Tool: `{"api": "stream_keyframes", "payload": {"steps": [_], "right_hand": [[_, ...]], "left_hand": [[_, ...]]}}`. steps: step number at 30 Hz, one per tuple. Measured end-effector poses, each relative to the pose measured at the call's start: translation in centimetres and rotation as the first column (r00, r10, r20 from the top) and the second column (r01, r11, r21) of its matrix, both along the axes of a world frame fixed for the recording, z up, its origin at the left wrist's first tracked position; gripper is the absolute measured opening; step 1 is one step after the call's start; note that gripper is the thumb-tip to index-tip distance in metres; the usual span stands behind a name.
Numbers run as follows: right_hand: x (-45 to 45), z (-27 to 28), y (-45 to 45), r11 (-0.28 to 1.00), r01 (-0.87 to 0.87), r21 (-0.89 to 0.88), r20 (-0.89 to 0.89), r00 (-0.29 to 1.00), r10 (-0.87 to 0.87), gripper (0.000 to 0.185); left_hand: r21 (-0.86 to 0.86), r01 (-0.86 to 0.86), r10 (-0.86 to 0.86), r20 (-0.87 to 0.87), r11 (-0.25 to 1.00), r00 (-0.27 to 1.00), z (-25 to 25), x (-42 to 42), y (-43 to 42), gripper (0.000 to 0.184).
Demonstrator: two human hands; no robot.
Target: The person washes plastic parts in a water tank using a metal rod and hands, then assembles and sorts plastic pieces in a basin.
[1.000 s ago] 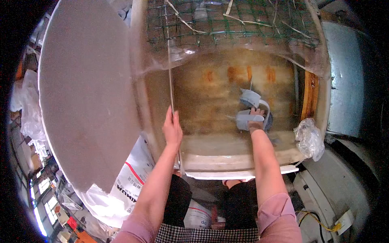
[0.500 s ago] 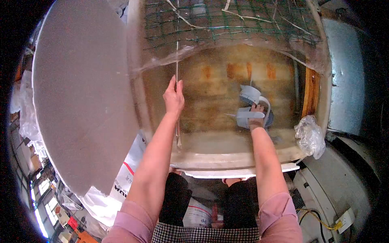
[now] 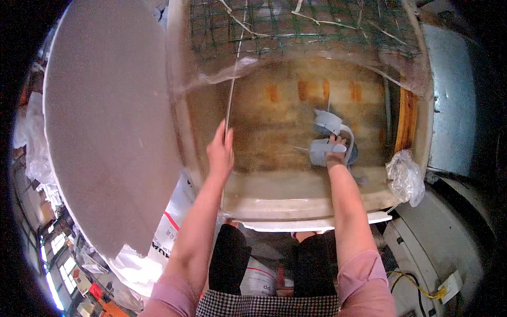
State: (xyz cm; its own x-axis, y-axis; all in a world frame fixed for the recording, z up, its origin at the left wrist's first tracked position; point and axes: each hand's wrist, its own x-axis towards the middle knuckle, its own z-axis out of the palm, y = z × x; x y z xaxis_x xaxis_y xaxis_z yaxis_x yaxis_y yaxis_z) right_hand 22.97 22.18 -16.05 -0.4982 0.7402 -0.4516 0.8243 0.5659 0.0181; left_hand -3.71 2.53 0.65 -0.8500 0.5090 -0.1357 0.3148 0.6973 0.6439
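My left hand (image 3: 220,154) is closed around a long thin metal rod (image 3: 231,98). The rod slants up and away from the hand, over a pale-rimmed tub, toward a green mesh. Inside the tub, my right hand (image 3: 335,151) has its fingers curled around a grey cylindrical piece (image 3: 318,152) with a thin spike on its left side. Just beyond it is a second grey piece (image 3: 328,122), also spiked. A curved grey band (image 3: 349,141) runs down beside my right fingers. How these grey parts join is hard to make out.
Green wire mesh (image 3: 317,38) with pale strips spans the far part of the tub (image 3: 269,207). A wooden strip (image 3: 405,121) and a crumpled clear plastic bag (image 3: 405,178) are at its right. A large grey board (image 3: 108,121) stands left, above a printed white sack (image 3: 171,224).
My left hand has moved back toward me and slightly left, and the rod now tilts instead of standing nearly straight. My right hand and the grey pieces have hardly moved.
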Motion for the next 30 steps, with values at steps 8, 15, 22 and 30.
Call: {"api": "stream_keyframes", "payload": {"steps": [8,15,22,30], "right_hand": [[-1.2,2.2,0.7,0.962,-0.253,-0.105,0.201,0.942,0.27,0.041],[-0.8,0.7,0.8,0.979,-0.071,-0.193,0.123,0.988,0.096,0.041],[-1.3,3.0,1.0,0.974,-0.115,-0.195,0.146,0.979,0.145,0.044],[-0.6,0.4,0.6,0.983,0.056,-0.177,0.075,0.996,-0.044,0.048]], "left_hand": [[-0.292,-0.033,0.105,0.236,0.956,0.966,11.9,11.0,-12.5,0.038],[-0.354,0.083,-0.025,0.165,0.932,0.986,12.6,10.9,-15.9,0.039],[-0.38,0.004,0.117,0.295,0.925,0.948,7.5,9.6,-7.5,0.039],[-0.151,-0.171,0.221,0.436,0.974,0.872,2.7,10.5,-2.7,0.035]]}}
